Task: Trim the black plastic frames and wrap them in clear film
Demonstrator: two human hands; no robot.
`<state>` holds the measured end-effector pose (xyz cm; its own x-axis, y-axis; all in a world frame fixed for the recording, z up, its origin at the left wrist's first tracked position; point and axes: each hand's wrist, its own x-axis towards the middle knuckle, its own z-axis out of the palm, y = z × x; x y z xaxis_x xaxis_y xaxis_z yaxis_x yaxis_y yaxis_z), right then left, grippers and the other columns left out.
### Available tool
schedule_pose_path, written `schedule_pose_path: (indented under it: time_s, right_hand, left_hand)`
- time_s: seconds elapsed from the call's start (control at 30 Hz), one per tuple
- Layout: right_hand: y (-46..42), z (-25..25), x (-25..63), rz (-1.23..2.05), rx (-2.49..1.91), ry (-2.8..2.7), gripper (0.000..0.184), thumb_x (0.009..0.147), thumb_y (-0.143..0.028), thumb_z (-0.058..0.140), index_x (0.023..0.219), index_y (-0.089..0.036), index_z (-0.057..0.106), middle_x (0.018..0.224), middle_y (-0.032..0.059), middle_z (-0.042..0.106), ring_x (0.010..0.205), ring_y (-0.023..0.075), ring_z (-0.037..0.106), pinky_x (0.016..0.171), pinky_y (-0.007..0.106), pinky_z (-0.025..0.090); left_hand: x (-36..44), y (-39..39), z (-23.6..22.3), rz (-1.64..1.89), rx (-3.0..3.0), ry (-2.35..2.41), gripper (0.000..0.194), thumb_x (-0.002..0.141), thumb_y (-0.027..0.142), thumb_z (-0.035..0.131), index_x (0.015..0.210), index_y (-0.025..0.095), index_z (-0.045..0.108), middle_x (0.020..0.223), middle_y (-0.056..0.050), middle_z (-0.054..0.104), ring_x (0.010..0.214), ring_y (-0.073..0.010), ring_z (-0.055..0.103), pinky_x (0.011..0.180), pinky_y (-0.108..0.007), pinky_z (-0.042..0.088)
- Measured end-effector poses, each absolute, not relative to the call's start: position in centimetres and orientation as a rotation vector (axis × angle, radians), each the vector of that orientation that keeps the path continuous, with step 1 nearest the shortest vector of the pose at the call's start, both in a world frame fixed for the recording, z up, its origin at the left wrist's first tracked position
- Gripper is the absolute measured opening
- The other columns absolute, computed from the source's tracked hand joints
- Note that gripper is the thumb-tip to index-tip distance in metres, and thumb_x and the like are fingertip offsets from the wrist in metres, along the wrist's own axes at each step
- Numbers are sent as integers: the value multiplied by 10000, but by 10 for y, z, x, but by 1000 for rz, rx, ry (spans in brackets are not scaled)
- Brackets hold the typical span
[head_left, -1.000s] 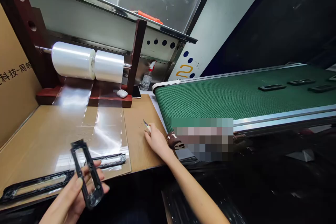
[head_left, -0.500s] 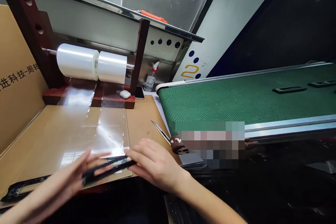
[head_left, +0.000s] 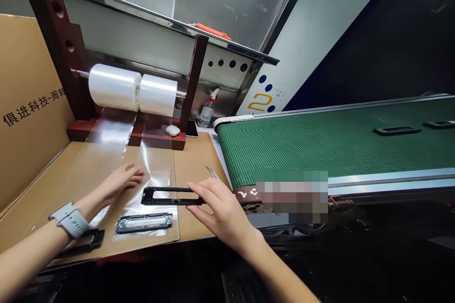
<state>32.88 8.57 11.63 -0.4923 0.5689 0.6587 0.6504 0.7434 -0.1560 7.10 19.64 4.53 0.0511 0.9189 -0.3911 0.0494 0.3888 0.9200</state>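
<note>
My right hand [head_left: 216,208] lies with fingers stretched over the right end of a black rectangular plastic frame [head_left: 167,196], which rests flat on the clear film [head_left: 152,170] drawn from two rolls [head_left: 133,90]. My left hand [head_left: 122,180], with a grey watch on its wrist, rests open on the film to the left of that frame. A second frame [head_left: 144,222], wrapped in film, lies nearer the front edge. A third black frame [head_left: 88,239] sits partly under my left forearm.
A small knife [head_left: 212,173] lies on the cardboard-topped bench beside the green conveyor belt [head_left: 320,144], which carries black frames [head_left: 396,130]. A cardboard box [head_left: 24,104] stands on the left. A spray bottle [head_left: 208,111] and white earbud case [head_left: 173,130] sit behind the roll stand.
My left hand let go of the black frame and moved onto the film. My right hand left the knife, took the frame and laid it flat on the film.
</note>
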Motion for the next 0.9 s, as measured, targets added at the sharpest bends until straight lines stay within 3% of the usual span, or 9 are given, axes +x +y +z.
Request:
schedule_pose_path:
  time_s: [0.13,0.23,0.4,0.6,0.9]
  right_hand:
    - [91,104,331,-50,-939,-2222,337,927,-201,581,1257,-155,529,1012,82,646,939,193,597,836,351,526]
    - [97,92,328,51,-954,-2169,317,929,-213,580,1241,-170,538,1030,79,648,943,183,601,842,342,520]
    - [109,59,316,254,-988,-2121,310,855,-181,662,1154,-170,584,1002,62,653,932,186,602,825,324,509]
    - [125,26,298,358,-1153,-2149,364,767,-164,741,1119,-196,651,1045,73,610,1000,203,573,871,331,497]
    - [137,17,285,546,-1171,-2183,328,794,-225,740,1111,-187,663,1022,67,607,995,187,581,888,312,496]
  left_hand:
    - [66,179,60,673,1019,1305,128,917,218,599,967,100,605,866,-33,642,748,-129,610,716,-281,502]
    - [61,171,61,633,1021,1255,140,920,225,594,837,115,566,803,-12,622,736,-123,618,718,-274,504]
    - [50,170,53,631,947,1153,235,940,390,551,964,171,470,878,-7,622,772,-144,657,793,-335,533]
    - [46,169,47,563,926,1084,467,839,615,593,971,224,374,1091,-86,660,918,-205,692,819,-327,524]
    - [47,167,44,582,922,1078,433,853,588,586,942,225,369,1104,-70,679,898,-181,688,761,-287,500]
